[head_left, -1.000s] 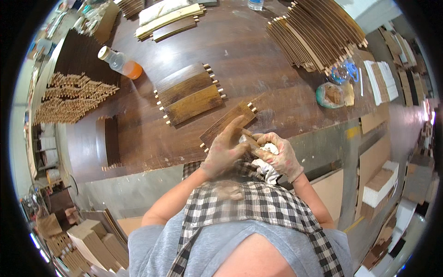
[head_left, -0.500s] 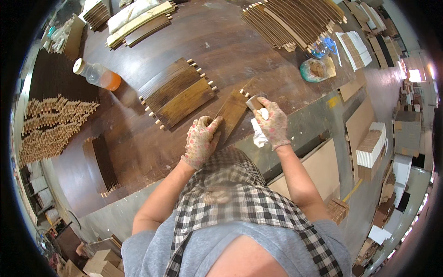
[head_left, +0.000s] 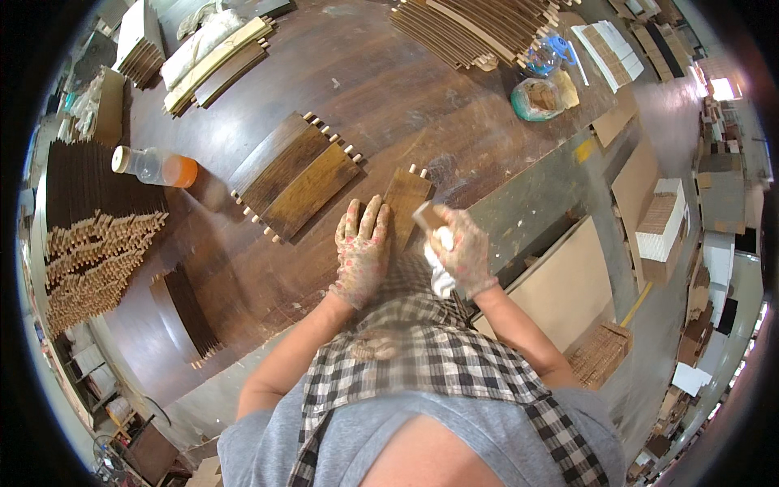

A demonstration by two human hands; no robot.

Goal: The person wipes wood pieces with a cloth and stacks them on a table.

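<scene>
A small brown wooden board (head_left: 409,196) with pale dowels at its far end lies at the table's front edge. My left hand (head_left: 360,253), in a patterned work glove, is flat along its left side, fingers stretched out. My right hand (head_left: 466,253), gloved too, is closed around a small flat block (head_left: 424,216) and a bunched white cloth (head_left: 442,274) that hangs below the palm. It is just right of the board; blur hides whether the block touches it. Beyond my left hand lie boards with dowel ends (head_left: 297,180), side by side.
A bottle of orange liquid (head_left: 166,169) stands at left, beside a big stack of dowelled boards (head_left: 101,235). More boards (head_left: 471,31) lie at the far right, near a cut-open plastic container (head_left: 537,99) and a blue-handled jug (head_left: 548,55). Cardboard (head_left: 560,280) stands right of the table (head_left: 268,300).
My left hand has flattened out from a curled grip on the board. The board has swung more upright in view, and my right hand has drawn closer to me with the block.
</scene>
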